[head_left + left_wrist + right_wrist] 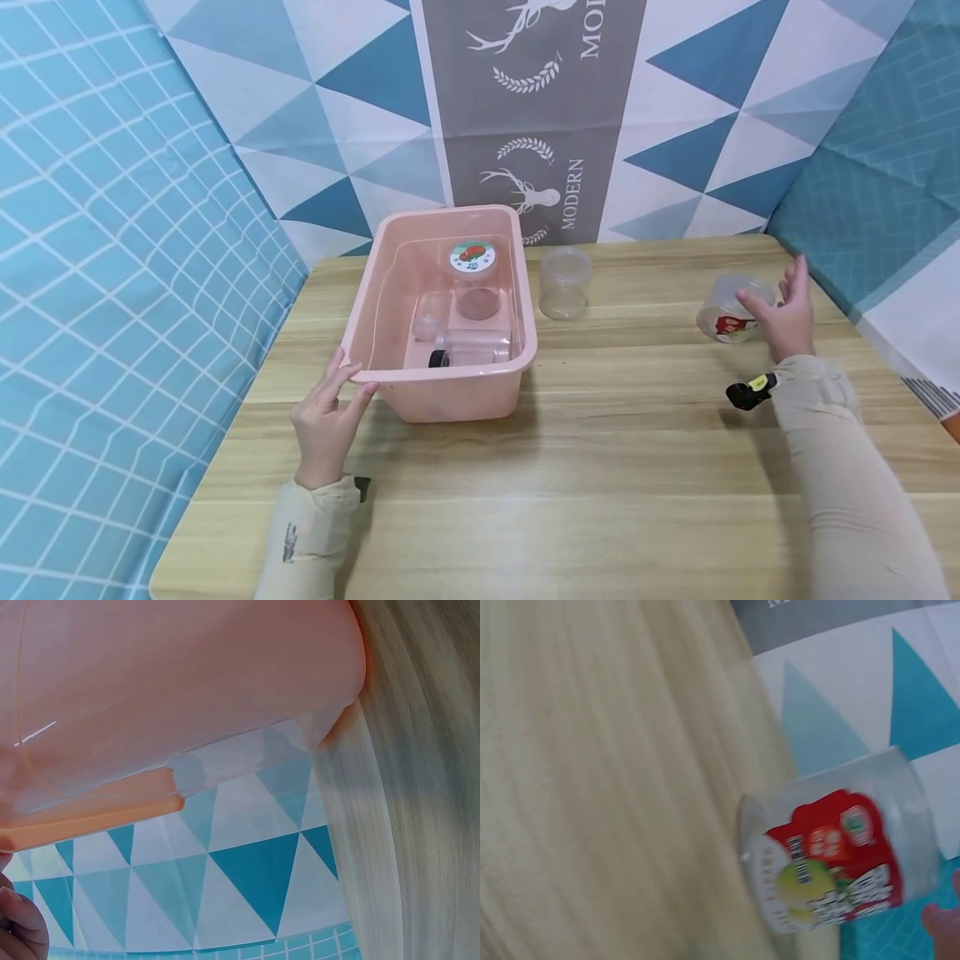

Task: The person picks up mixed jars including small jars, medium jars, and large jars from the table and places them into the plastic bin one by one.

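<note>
My left hand (326,429) grips the near left corner of a pink plastic basin (450,392), its fingers at the rim. In the left wrist view, the basin's side (187,675) fills the upper part and the fingers (22,922) show at the lower left. At the right of the table, my right hand (787,321) is spread beside a clear plastic jar (723,304) with a red label, the thumb overlapping it in the head view. That label (832,862) faces the right wrist camera, with fingertips (937,922) at the right edge, apart from the jar.
Inside the basin lie several clear containers, among them a bottle (480,346) with a black cap and a jar with a round picture lid (472,257). Another clear jar (565,283) stands right of the basin. Patterned cloth (337,108) borders the wooden table (600,483).
</note>
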### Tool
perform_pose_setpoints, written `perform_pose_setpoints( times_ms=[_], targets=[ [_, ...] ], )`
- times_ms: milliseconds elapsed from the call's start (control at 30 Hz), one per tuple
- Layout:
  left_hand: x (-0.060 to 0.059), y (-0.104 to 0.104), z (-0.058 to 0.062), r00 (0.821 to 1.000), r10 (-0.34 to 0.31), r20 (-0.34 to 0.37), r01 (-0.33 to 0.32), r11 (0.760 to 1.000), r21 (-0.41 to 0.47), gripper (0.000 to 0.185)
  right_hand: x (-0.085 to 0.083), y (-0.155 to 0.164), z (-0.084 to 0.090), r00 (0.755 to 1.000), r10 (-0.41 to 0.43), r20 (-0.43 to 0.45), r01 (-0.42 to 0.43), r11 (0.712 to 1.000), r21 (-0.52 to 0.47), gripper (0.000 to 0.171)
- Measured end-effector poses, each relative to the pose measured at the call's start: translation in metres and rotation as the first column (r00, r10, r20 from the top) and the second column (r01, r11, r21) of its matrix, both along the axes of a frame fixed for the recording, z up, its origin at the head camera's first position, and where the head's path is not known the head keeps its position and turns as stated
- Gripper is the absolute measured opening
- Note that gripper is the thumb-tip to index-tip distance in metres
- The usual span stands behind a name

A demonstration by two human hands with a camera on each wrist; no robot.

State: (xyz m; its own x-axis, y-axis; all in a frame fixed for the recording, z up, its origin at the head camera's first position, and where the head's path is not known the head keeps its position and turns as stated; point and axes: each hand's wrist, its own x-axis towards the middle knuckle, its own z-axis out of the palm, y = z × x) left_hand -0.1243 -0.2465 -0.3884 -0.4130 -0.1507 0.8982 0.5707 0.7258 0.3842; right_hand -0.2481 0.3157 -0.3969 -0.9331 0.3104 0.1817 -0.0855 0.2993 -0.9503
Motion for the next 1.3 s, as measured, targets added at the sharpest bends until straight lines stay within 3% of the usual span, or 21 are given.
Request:
perform_pose_setpoints(
  times_ms=[200, 533, 733, 900, 1133, 1300],
  targets=[
    [0.001, 0.0, -0.001, 1.0, -0.009, 0.0, 0.009, 1.0, 0.008, 0.057, 0.0, 0.0, -0.012, 0.998, -0.026, 0.051, 0.028, 0.999, -0.04, 0.095],
    [0.001, 0.0, 0.001, 1.0, -0.018, 0.014, 0.018, 0.999, 0.026, 0.058, -0.007, 0.001, -0.023, 0.996, -0.063, 0.07, 0.076, 0.974, -0.212, 0.101],
    [0.001, 0.0, 0.001, 1.0, -0.023, 0.016, 0.022, 0.999, 0.026, 0.057, -0.01, 0.007, -0.028, 0.996, 0.033, 0.086, -0.014, 0.978, -0.209, 0.107],
    [0.0, -0.001, 0.001, 1.0, -0.017, 0.013, 0.017, 1.0, 0.024, 0.058, -0.011, 0.007, -0.027, 0.99, 0.122, 0.07, -0.1, 0.961, -0.257, 0.112],
    [0.0, -0.001, 0.0, 1.0, -0.012, 0.004, 0.012, 1.0, 0.009, 0.058, -0.011, 0.012, -0.026, 0.976, 0.11, 0.187, -0.091, 0.99, -0.108, 0.108],
    [0.0, 0.0, -0.001, 1.0, -0.012, -0.004, 0.012, 1.0, 0.011, 0.057, -0.016, 0.017, -0.029, 0.974, 0.069, 0.214, -0.063, 0.997, -0.035, 0.107]
  ],
)
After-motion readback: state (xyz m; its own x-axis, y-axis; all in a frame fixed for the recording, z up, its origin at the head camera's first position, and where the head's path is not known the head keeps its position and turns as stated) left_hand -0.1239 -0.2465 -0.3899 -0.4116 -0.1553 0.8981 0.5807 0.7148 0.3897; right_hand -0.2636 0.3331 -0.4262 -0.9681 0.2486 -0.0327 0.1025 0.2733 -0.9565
